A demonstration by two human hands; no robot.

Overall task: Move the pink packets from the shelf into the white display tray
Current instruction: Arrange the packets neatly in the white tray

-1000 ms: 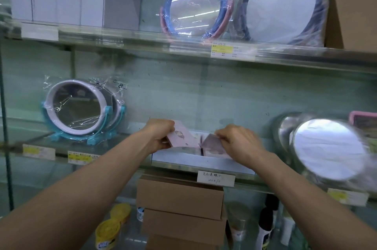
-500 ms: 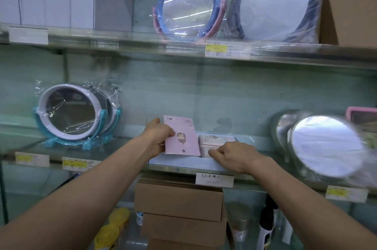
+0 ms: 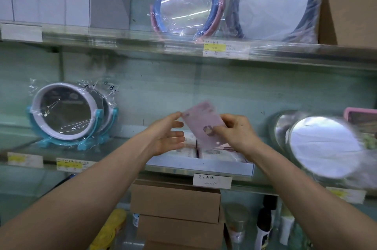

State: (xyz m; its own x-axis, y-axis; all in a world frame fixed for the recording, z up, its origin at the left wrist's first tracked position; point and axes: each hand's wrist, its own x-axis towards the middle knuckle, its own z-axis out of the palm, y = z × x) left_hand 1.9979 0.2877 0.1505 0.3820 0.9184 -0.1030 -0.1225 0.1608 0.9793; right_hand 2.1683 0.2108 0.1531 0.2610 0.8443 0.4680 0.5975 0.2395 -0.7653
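- Fingers of the right hand (image 3: 236, 133) are pinched on the lower right part of a pink packet (image 3: 204, 123), thumb on its face near a small dark printed figure.
- Fingers of the left hand (image 3: 167, 135) are spread and slightly curled, palm turned toward the packet; the thumb tip touches or nearly touches the packet's upper left edge, and motion blur makes it impossible to tell which.
- The pink packet is held tilted in the air, its top leaning left, just above the white display tray (image 3: 200, 165).
- The white display tray sits at the front edge of the middle glass shelf (image 3: 122, 147), between the two forearms; more packets (image 3: 212, 152) lie flat inside it, side by side in two rows.
- A handwritten white label (image 3: 212, 180) hangs from the shelf's front edge just below the tray.
- Toward the left end of the same shelf stands a round mirror with a teal stand (image 3: 67, 115), wrapped in clear plastic.
- Toward the right end stands a round silver mirror (image 3: 324, 145), blurred, near the right wrist but apart from it.
- On the upper shelf, a blue-rimmed mirror (image 3: 187, 2) in plastic leans beside a larger dark-rimmed mirror (image 3: 273, 0).
- Brown cardboard boxes (image 3: 175, 202) are stacked below the tray's shelf.
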